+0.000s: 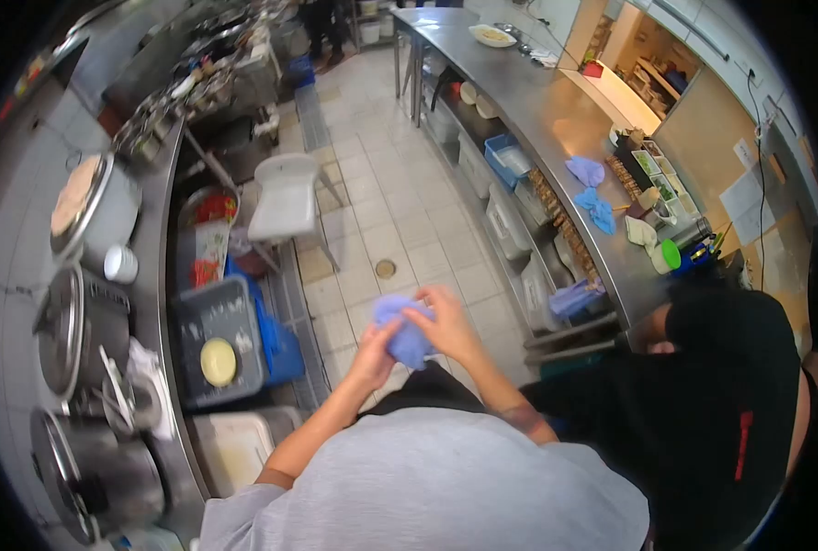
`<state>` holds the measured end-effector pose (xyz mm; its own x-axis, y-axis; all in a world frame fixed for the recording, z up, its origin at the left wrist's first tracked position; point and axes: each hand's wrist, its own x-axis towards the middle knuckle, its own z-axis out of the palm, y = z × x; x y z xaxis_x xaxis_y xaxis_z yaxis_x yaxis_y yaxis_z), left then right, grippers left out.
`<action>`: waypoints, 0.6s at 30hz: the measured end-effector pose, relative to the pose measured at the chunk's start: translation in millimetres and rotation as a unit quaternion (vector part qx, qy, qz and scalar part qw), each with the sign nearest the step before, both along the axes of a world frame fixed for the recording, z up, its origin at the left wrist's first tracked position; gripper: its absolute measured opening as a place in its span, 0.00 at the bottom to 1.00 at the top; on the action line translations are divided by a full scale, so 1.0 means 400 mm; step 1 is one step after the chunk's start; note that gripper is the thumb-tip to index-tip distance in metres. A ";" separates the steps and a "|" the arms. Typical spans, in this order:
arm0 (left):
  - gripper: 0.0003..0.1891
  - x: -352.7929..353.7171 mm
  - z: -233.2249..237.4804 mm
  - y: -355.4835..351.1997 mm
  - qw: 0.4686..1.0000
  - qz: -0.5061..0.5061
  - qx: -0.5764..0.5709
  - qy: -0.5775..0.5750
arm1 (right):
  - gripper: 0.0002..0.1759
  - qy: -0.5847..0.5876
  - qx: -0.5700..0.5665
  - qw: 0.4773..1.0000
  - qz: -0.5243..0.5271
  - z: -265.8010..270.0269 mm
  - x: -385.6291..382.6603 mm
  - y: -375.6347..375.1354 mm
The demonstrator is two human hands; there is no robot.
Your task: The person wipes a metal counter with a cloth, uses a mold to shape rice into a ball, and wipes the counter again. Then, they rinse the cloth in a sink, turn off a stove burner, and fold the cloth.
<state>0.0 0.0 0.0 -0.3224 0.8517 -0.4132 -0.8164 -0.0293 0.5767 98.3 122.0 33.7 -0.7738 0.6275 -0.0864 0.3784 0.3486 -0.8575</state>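
A crumpled purple cloth (407,345) is bunched between my two hands, in front of my body and above the tiled floor. My left hand (373,354) grips it from the left, the thumb pressed over its upper face. On the other side my right hand (445,320) has its fingers closed on the top and right edge. Part of each hand's fingers is hidden behind the cloth, and the right hand is slightly blurred.
At my right stands a person in black (675,432), close to the steel counter (519,87). Blue cloths (596,211) and garnish trays (663,184) lie on it. A white stool (285,202) stands ahead. Large lidded pots (78,321) line the left bench, above a grey tub (188,321).
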 end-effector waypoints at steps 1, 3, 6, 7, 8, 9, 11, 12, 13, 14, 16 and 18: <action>0.16 0.017 0.001 0.042 0.996 -0.015 -0.003 0.086 | 0.27 0.051 0.018 0.992 -0.118 0.009 0.028 0.008; 0.14 -0.110 -0.005 0.230 0.986 -0.042 -0.018 0.158 | 0.27 0.099 0.133 0.966 -0.199 -0.022 -0.084 0.169; 0.15 -0.098 -0.018 0.460 0.991 -0.019 -0.037 0.131 | 0.26 0.089 0.251 0.921 -0.284 -0.075 -0.048 0.325; 0.17 -0.105 -0.012 0.528 0.988 -0.028 -0.037 0.150 | 0.24 0.085 0.225 0.922 -0.304 -0.085 -0.063 0.384; 0.18 -0.106 -0.006 0.588 0.985 -0.041 -0.038 0.166 | 0.24 0.087 0.229 0.915 -0.320 -0.098 -0.081 0.447; 0.20 -0.118 -0.005 0.632 0.980 -0.058 -0.048 0.183 | 0.22 0.198 -0.024 0.932 -0.303 -0.124 -0.101 0.490; 0.28 -0.190 0.010 0.721 0.959 -0.214 -0.059 0.177 | 0.19 0.310 -0.274 0.867 -0.278 -0.127 -0.129 0.564; 0.31 -0.216 0.044 0.767 0.953 -0.288 0.022 0.086 | 0.17 0.311 -0.328 0.850 -0.271 -0.098 -0.143 0.608; 0.34 -0.246 0.070 0.815 0.930 -0.354 0.099 -0.012 | 0.16 0.311 -0.381 0.831 -0.260 -0.080 -0.157 0.657; 0.38 -0.287 0.084 0.870 0.905 -0.403 0.128 -0.036 | 0.13 0.299 -0.370 0.836 -0.274 -0.086 -0.168 0.718; 0.37 -0.362 0.130 0.951 0.907 -0.402 0.107 0.061 | 0.12 0.263 -0.166 0.878 -0.364 -0.089 -0.198 0.839; 0.34 -0.439 0.132 1.020 0.913 -0.347 0.062 0.206 | 0.14 0.242 0.031 0.879 -0.409 -0.064 -0.191 0.978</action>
<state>-175.7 408.1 53.0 0.2067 0.9416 -0.2660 -0.3770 0.3275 0.8664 21.9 513.2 8.3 0.0016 0.9831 0.1830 0.1193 0.1815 -0.9761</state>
